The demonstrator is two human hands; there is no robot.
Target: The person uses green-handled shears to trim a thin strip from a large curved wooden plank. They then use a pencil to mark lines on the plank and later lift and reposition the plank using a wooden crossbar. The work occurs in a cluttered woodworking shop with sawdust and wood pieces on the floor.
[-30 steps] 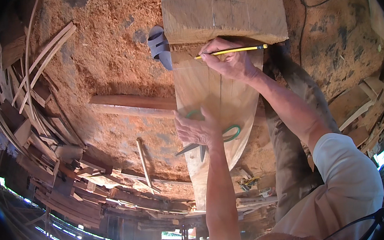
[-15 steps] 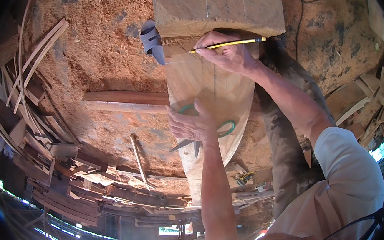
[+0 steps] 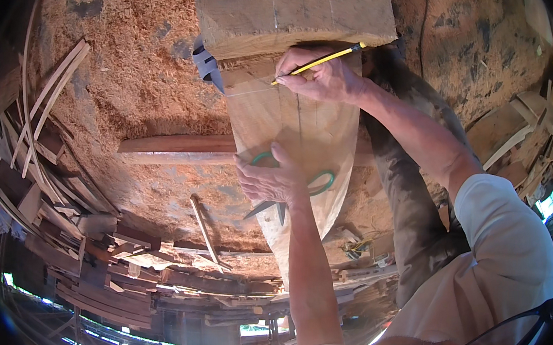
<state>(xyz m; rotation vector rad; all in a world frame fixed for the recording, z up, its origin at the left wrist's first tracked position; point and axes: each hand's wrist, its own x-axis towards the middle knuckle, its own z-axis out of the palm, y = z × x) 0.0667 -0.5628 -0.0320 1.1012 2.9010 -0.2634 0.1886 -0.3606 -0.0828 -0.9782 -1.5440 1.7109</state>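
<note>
Rust-brown, sawdust-strewn ground [image 3: 150, 85] spreads through a timber workshop, with a sprawling heap of brown wooden boards and offcuts [image 3: 103, 299] at left. A long, pale wooden board with a curved, tapering edge [image 3: 328, 125] runs down the center, a thick, squared block of brown timber [image 3: 295, 13] at its far end. A reddish-brown wooden beam [image 3: 182, 144] lies crosswise at the board's left, and a grey-blue strapped sandal [image 3: 206, 63] shows beside the block. Green-handled metal scissors [image 3: 282, 211], blades parted, lie on the board under the person's left hand [image 3: 271, 181], which rests palm down, thumb spread from the fingers. Near the block, the right hand [image 3: 318, 80] is closed around a slim yellow pencil with a dark end [image 3: 329, 57], its point at the board, just beside a thin, pale line [image 3: 246, 93] across the wood.
</note>
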